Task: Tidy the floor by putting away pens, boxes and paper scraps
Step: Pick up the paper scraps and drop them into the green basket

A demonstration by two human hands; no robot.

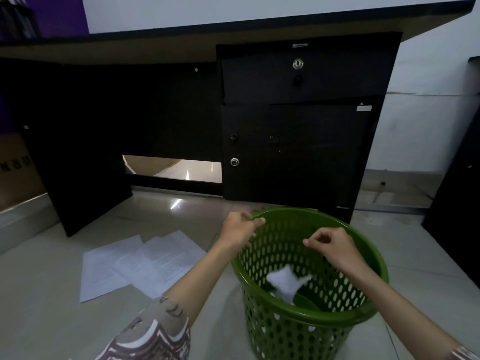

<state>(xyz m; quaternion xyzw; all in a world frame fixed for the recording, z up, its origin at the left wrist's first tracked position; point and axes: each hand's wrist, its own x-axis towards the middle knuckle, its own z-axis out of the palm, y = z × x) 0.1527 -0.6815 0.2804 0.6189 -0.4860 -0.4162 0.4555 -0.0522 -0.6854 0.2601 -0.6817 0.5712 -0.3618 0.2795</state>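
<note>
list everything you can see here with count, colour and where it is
bin: 1, green, perforated, on the floor in front of the desk cupboard
crumpled paper: white, inside the bin; count unclear
paper sheets: several, white, overlapping on the floor left of the bin
desk: 1, black, behind the bin, drawer above a cupboard door
cardboard box: 1, brown, far left behind the desk panel
floor: pale glossy tiles
left hand: 1, grips the bin's far rim
right hand: 1, above the bin, fingers curled, seemingly empty
</note>
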